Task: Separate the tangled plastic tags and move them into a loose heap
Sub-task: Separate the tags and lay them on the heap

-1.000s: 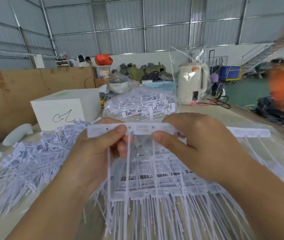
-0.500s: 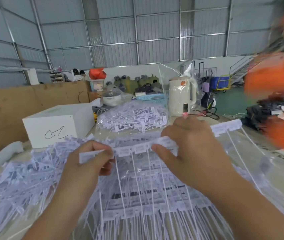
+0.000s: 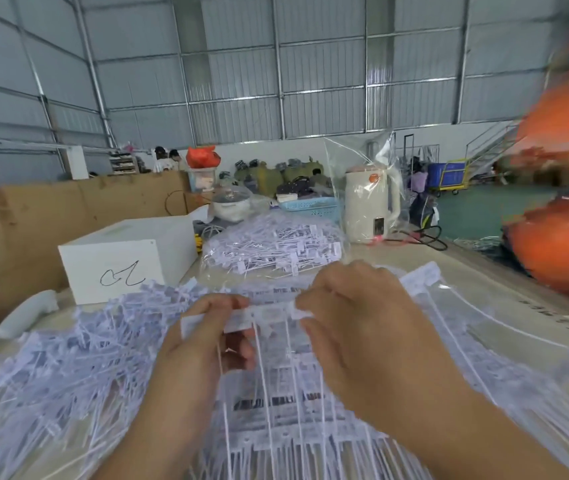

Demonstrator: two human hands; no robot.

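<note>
A joined strip of white plastic tags (image 3: 262, 315) is held level between both hands, its thin tails hanging down. My left hand (image 3: 203, 344) pinches the strip's left end between thumb and fingers. My right hand (image 3: 356, 320) pinches the strip further right, and the strip's far end (image 3: 421, 277) sticks out past it. Below the hands lie more tag strips in rows (image 3: 293, 434). A loose heap of separated tags (image 3: 68, 368) spreads over the table at the left.
A clear bag full of tags (image 3: 272, 247) sits behind the hands. A white box (image 3: 120, 258) stands at the back left, a cream kettle in plastic (image 3: 371, 206) at the back right. Blurred orange shapes (image 3: 560, 244) crowd the right edge. A cardboard wall (image 3: 16, 230) closes the left.
The view has swung left and the strip has dropped lower. My left hand has bent its end of the strip downward while the right keeps its hold.
</note>
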